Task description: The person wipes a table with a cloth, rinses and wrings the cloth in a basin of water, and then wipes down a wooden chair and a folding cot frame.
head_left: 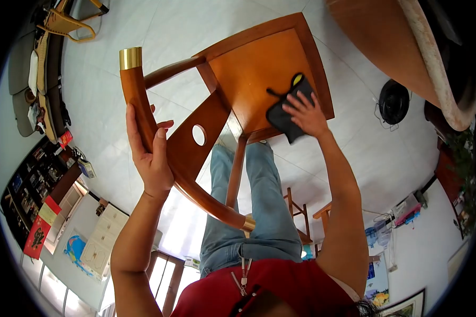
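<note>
A wooden chair with an orange-brown seat (264, 68) stands before me, its curved top rail (188, 190) tipped with brass-coloured caps. Around the left part of that rail wraps my left hand (150, 156), thumb on the near side and fingertips showing beyond it. The backrest slat (201, 137) below has a round hole. Flat on a black cloth (285, 124) lies my right hand (308, 113), fingers spread, pressing it against the seat near its right edge. The cloth has a small loop and a yellow-green patch at its top.
Pale floor tiles (121, 31) surround the chair. A table (391, 47) with a thick edge is at upper right, and a black round bin-like object (394, 100) stands below it. A yellow-framed chair (69, 24) is at upper left. Wooden stool legs (300, 214) stand behind my legs.
</note>
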`<control>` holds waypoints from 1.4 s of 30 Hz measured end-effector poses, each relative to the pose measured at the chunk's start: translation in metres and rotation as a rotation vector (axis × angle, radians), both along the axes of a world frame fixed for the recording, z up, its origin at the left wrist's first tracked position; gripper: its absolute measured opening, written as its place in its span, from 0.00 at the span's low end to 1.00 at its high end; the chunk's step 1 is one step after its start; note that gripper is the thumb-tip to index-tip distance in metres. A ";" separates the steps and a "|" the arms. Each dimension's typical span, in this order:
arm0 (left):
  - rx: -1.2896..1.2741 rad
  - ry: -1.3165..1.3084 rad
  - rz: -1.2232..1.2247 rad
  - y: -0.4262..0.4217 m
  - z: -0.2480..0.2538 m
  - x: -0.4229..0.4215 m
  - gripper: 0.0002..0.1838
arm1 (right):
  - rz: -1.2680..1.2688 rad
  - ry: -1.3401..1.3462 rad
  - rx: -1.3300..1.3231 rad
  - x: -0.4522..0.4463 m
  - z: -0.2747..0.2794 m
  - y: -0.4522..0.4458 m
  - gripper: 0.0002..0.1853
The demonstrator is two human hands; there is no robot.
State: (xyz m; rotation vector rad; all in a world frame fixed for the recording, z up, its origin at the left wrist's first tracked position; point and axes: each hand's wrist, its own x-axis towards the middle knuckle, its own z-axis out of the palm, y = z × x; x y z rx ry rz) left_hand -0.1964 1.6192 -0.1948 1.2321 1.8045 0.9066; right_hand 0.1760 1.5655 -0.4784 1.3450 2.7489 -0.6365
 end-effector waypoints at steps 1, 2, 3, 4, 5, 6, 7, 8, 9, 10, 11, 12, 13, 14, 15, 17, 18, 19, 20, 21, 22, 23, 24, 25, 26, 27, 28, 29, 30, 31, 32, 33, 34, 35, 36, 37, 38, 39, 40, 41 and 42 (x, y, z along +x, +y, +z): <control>0.002 -0.001 0.001 0.000 0.000 0.000 0.35 | -0.043 -0.004 0.021 -0.005 0.000 0.020 0.31; 0.003 -0.002 0.001 0.001 0.000 0.000 0.35 | -0.168 -0.050 0.090 -0.015 -0.004 0.041 0.31; -0.011 -0.002 0.008 0.000 0.002 0.001 0.35 | -0.293 -0.098 0.159 -0.030 -0.009 0.062 0.31; -0.025 -0.002 0.015 0.001 0.004 0.002 0.35 | -0.402 -0.098 0.196 -0.046 -0.014 0.084 0.31; -0.039 -0.003 0.022 0.001 0.006 0.004 0.35 | -0.511 -0.098 0.233 -0.065 -0.017 0.106 0.31; -0.043 0.000 0.027 0.001 0.006 0.005 0.35 | -0.559 -0.082 0.237 -0.083 -0.019 0.125 0.33; -0.046 0.002 0.031 0.001 0.006 0.006 0.35 | -0.586 -0.061 0.231 -0.101 -0.019 0.138 0.36; -0.046 0.004 0.035 0.002 0.007 0.006 0.36 | -0.584 -0.085 0.205 -0.119 -0.020 0.148 0.41; -0.051 0.002 0.035 0.002 0.007 0.006 0.36 | -0.547 -0.083 0.180 -0.139 -0.017 0.151 0.43; -0.054 -0.001 0.034 0.001 0.007 0.005 0.36 | -0.476 -0.072 0.125 -0.158 -0.013 0.147 0.43; -0.056 -0.005 0.034 0.001 0.006 0.003 0.36 | -0.383 0.068 0.077 -0.174 -0.012 0.135 0.43; -0.054 0.005 0.030 0.001 0.006 0.003 0.36 | -0.257 0.112 0.035 -0.187 -0.010 0.117 0.42; -0.051 0.013 0.027 0.000 0.005 0.002 0.36 | -0.130 0.153 -0.009 -0.198 -0.010 0.096 0.41; -0.050 0.022 0.024 0.000 0.004 0.002 0.36 | -0.058 0.155 0.052 -0.208 -0.021 0.069 0.39; -0.052 0.021 0.021 0.000 0.004 0.002 0.36 | -0.080 0.142 0.057 -0.206 -0.019 0.048 0.37; -0.055 0.028 0.018 0.000 0.005 0.001 0.36 | -0.052 0.181 0.046 -0.187 -0.017 0.041 0.36; -0.052 0.025 0.020 0.000 0.005 0.000 0.36 | -0.004 0.231 0.024 -0.167 -0.020 0.045 0.35; -0.051 0.022 0.019 -0.001 0.005 0.000 0.36 | -0.028 0.212 0.008 -0.153 -0.024 0.053 0.35; -0.049 0.018 0.020 -0.001 0.004 0.000 0.36 | -0.106 0.160 0.067 -0.143 -0.026 0.066 0.35; -0.045 0.020 0.009 -0.001 0.004 0.000 0.36 | -0.208 0.140 0.118 -0.133 -0.027 0.083 0.35; -0.045 0.023 0.001 0.000 0.005 0.000 0.36 | -0.304 -0.005 0.158 -0.123 -0.022 0.103 0.34; -0.043 0.026 -0.008 0.000 0.005 0.000 0.36 | -0.410 -0.005 0.180 -0.110 -0.017 0.122 0.33; -0.042 0.018 -0.004 0.000 0.005 0.000 0.35 | -0.465 0.006 0.229 -0.098 -0.022 0.133 0.33; -0.042 0.011 -0.001 0.000 0.005 0.001 0.35 | -0.522 0.016 0.277 -0.084 -0.027 0.141 0.32; -0.043 0.003 0.000 0.000 0.006 0.001 0.35 | -0.580 0.025 0.325 -0.073 -0.031 0.142 0.32; -0.038 -0.001 -0.002 0.000 0.005 0.000 0.35 | -0.621 0.010 0.308 -0.063 -0.029 0.133 0.32; -0.032 -0.008 -0.002 -0.001 0.004 -0.001 0.35 | -0.660 -0.006 0.293 -0.054 -0.025 0.116 0.32; -0.027 -0.016 0.000 -0.001 0.003 -0.001 0.35 | -0.695 -0.024 0.278 -0.046 -0.021 0.097 0.31; -0.031 -0.014 -0.002 -0.001 0.003 -0.001 0.35 | -0.753 -0.067 0.250 -0.043 -0.021 0.069 0.34; -0.035 -0.012 -0.003 0.000 0.004 0.000 0.35 | -0.785 -0.075 0.227 -0.046 -0.020 0.040 0.35; -0.038 -0.008 -0.005 0.000 0.005 0.000 0.35 | -0.818 -0.082 0.202 -0.051 -0.018 0.015 0.37; -0.038 -0.026 0.005 0.000 0.005 0.001 0.35 | -0.762 -0.060 0.136 -0.061 -0.015 -0.005 0.39; -0.039 -0.043 0.012 0.000 0.005 0.001 0.35 | -0.710 -0.038 0.070 -0.075 -0.010 -0.020 0.41; -0.036 -0.058 0.016 0.000 0.005 0.001 0.35 | -0.624 0.012 0.005 -0.090 -0.002 -0.027 0.41; -0.032 -0.061 0.019 0.001 0.005 0.002 0.35 | -0.537 0.065 -0.057 -0.106 0.002 -0.028 0.41; -0.027 -0.062 0.022 0.001 0.004 0.002 0.35 | -0.431 0.119 -0.036 -0.117 -0.002 -0.026 0.39; -0.021 -0.060 0.024 0.001 0.004 0.002 0.35 | -0.327 0.176 -0.016 -0.129 -0.008 -0.020 0.37; -0.024 -0.060 0.028 0.002 0.004 0.002 0.35 | -0.334 0.252 -0.017 -0.143 -0.004 -0.006 0.34; -0.031 -0.059 0.031 0.002 0.004 0.003 0.35 | -0.333 0.210 0.015 -0.155 -0.006 0.008 0.29; -0.039 -0.056 0.034 0.002 0.005 0.003 0.35 | -0.379 0.259 0.038 -0.166 -0.011 0.022 0.28; -0.040 -0.061 0.034 0.002 0.006 0.004 0.35 | -0.425 0.306 0.064 -0.177 -0.016 0.035 0.27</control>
